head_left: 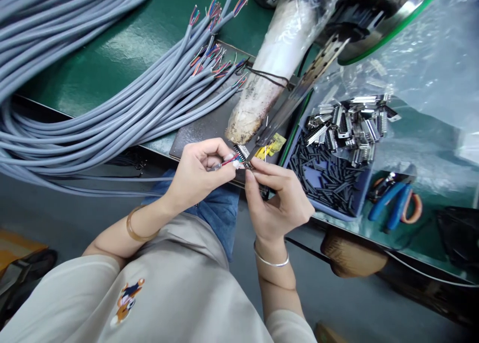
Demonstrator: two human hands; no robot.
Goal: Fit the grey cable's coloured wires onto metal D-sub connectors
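My left hand (202, 171) is closed in a pinch on the thin coloured wires (235, 158) at the end of a grey cable. My right hand (277, 191) has its thumb and fingers closed on a small metal-and-black multi-pin connector (242, 152). The wire ends meet the connector's pin side between my fingertips. A dark metal rod with a perforated sleeve (322, 59), resembling a fixed soldering iron, slants down to this spot. Close above it is the stained end of a white wrapped tube (258, 88). Yellow material (275, 144) lies just behind my right fingers.
A big bundle of grey cables (149, 93) with stripped ends covers the left. To the right, a blue-purple tray (355, 214) holds black sleeve pieces (322, 173), with metal connectors (352, 121) heaped at it. Blue-handled pliers (398, 203) lie beyond. A green-edged reel (396, 39) stands behind.
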